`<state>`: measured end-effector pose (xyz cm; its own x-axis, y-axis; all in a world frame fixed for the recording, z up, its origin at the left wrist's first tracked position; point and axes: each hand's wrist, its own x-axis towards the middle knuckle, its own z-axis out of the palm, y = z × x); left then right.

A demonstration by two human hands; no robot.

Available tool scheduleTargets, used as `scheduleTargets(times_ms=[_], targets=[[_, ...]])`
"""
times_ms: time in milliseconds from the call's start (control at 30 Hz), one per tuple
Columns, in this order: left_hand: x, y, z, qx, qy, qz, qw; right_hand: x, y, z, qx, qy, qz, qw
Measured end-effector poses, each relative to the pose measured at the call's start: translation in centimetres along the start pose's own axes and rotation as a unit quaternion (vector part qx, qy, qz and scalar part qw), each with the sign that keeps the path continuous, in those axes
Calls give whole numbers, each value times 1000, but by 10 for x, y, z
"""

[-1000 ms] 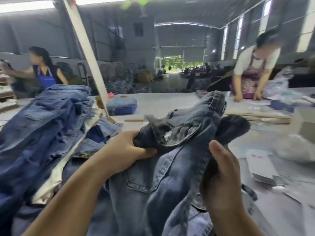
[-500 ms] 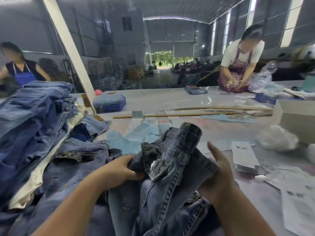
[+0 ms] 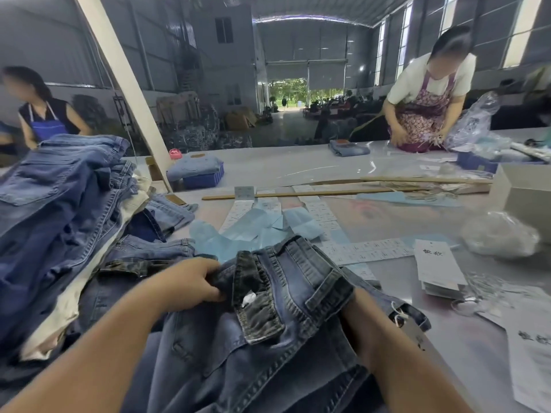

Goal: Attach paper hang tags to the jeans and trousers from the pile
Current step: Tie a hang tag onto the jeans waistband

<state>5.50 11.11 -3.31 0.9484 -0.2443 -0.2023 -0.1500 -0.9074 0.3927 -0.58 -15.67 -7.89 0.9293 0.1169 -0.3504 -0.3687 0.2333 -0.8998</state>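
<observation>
Since a moment ago I have brought the jeans down from in front of my face; they now lie low at the centre bottom of the frame, on the table and over the edge of the pile, and more of the table behind them shows. My left hand has its fingers curled into the denim beside the turned-out waistband, gripping a fold. My right hand has slid under the cloth; only the wrist and heel show, so I cannot tell how its fingers lie.

The jeans are faded blue-grey denim, thick and ridged along the double-stitched seams, with a belt loop standing up on the right and a darker mottled waistband lining folded outward. A scrap of white shows at the fly.

The pile at the left of the frame is darker blue denim in soft heaped folds, with a cream trouser layer sandwiched through it.

The hang tags sit at the right centre, a stack of flat white rectangular cards with dark print. Pale blue paper sheets lie crumpled behind the jeans.
</observation>
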Motion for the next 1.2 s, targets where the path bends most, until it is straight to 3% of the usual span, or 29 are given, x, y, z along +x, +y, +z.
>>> scheduleTargets(times_ms=[133, 233, 333, 467, 533, 633, 700, 800, 1000, 1200], targets=[[9, -4, 41, -8, 99, 3, 995, 8, 8, -7, -22, -44, 46, 998], [12, -4, 52, -30, 161, 6, 987, 5, 9, -9, -48, -75, 23, 996], [9, 0, 49, -81, 179, 32, 980, 2, 7, -16, -83, -75, -95, 989], [4, 12, 28, -219, 125, 29, 967, -8, -9, -18, -68, -62, -311, 946], [5, 26, 26, -182, 161, 16, 970, -11, -18, -24, -39, -64, -357, 931], [-3, 61, 45, -168, 263, 53, 949, -5, -20, -34, -104, -30, -328, 938], [-7, 85, 72, -181, 218, 97, 954, 4, -11, -39, -162, 40, -274, 947], [-5, 99, 125, -49, 115, 84, 989, 9, 6, -45, -119, 83, -183, 972], [-13, 93, 152, 43, 100, 132, 985, 9, 7, -45, -10, 135, -135, 982], [-27, 85, 120, -92, 223, 258, 936, -3, -21, -51, -48, 109, -167, 979]])
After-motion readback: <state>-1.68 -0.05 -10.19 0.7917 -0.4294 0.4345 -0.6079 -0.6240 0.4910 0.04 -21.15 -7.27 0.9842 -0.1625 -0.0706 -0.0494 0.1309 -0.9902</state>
